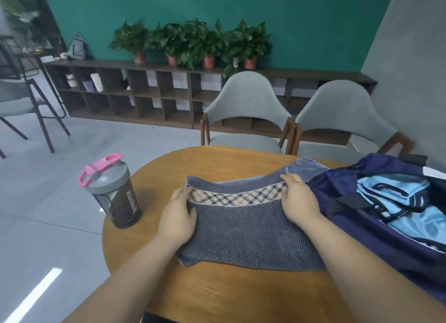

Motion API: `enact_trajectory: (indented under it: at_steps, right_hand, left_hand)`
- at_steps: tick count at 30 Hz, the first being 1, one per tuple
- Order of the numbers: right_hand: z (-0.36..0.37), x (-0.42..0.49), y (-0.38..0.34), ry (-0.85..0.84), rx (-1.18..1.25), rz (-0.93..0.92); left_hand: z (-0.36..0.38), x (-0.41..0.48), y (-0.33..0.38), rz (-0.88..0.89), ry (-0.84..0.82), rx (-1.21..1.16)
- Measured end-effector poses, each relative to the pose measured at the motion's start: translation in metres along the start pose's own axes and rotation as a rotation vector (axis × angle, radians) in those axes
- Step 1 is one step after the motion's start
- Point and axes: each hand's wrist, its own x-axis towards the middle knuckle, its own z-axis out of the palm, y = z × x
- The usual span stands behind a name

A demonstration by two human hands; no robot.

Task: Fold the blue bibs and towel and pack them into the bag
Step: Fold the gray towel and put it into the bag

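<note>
Gripping the grey towel (243,228) at the ends of its plaid band, the left hand (177,216) and right hand (298,199) each pinch its far edge closed at mid-counter. At 3 o'clock, touching the towel's right edge, the navy bag (376,228) gapes open with folded blue bibs (405,202) inside. Bare round counter (217,296) lies toward 6 o'clock; a shaker bottle (113,192) stands at the 9 o'clock rim.

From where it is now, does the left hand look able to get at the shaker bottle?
Probably yes. The shaker bottle stands on bare table just left of the left hand, nothing between them; but that hand now grips the towel and must release it first.
</note>
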Motion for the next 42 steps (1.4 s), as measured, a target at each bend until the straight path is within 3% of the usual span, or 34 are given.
enact_trajectory:
  at_steps: [3,8,14,18,21,24,27,31,36,42]
  right_hand:
    - [-0.002,0.014,-0.003,0.026,-0.024,-0.027]
    - [0.006,0.030,0.004,-0.161,-0.163,0.020]
    - [0.014,0.040,0.003,-0.257,-0.324,0.054]
    - [0.014,0.047,0.002,-0.312,-0.344,0.047]
    - [0.013,0.053,-0.003,-0.258,-0.364,0.052]
    - [0.012,0.063,-0.004,-0.210,-0.489,-0.048]
    - [0.009,0.079,0.005,-0.284,-0.555,-0.131]
    - [0.011,0.087,0.016,-0.373,-0.497,-0.070]
    - [0.006,0.088,0.011,-0.311,-0.347,-0.011]
    - [-0.019,0.087,0.009,-0.338,-0.131,-0.046]
  left_hand:
    - [0.003,0.003,0.001,-0.011,0.012,0.014]
    - [0.012,0.011,0.001,-0.085,-0.137,0.115]
    - [0.010,0.030,0.002,-0.146,-0.245,0.215]
    - [0.010,0.037,0.003,-0.189,-0.177,0.344]
    - [0.008,0.047,0.002,-0.227,-0.092,0.358]
    - [0.006,0.064,-0.004,-0.229,-0.121,0.338]
    - [0.005,0.077,-0.014,-0.205,-0.210,0.355]
    - [0.006,0.086,-0.021,-0.200,-0.257,0.412]
    - [0.005,0.090,-0.012,-0.240,-0.242,0.362]
    - [-0.011,0.097,-0.005,-0.217,-0.160,0.087]
